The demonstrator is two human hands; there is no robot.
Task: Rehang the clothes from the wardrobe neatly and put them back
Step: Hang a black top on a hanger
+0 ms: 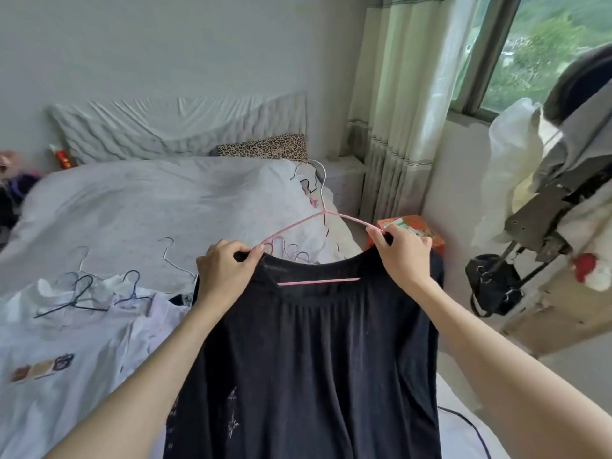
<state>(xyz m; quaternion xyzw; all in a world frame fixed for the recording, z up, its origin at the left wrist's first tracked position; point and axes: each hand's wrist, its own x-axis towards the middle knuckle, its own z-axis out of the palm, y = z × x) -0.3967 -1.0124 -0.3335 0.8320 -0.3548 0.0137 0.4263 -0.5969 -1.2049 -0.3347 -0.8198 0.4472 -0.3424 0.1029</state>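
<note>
Left hand (225,263) and right hand (402,250) pinching shoulders of black top (308,359) on pink hanger (318,281), held up over bed (132,207); spare hangers (86,293) near bed's left edge.

A black top (308,359) is held up over a bed (139,207) on a pink wire hanger (318,226). Its left shoulder is pinched by the left hand (227,266), and its right shoulder and the hanger's arm are gripped by the right hand (402,251). The hanger's lower bar is seen through the neckline. White garments (66,342) and several loose hangers (86,293) are spread on the bed to the left.
</note>
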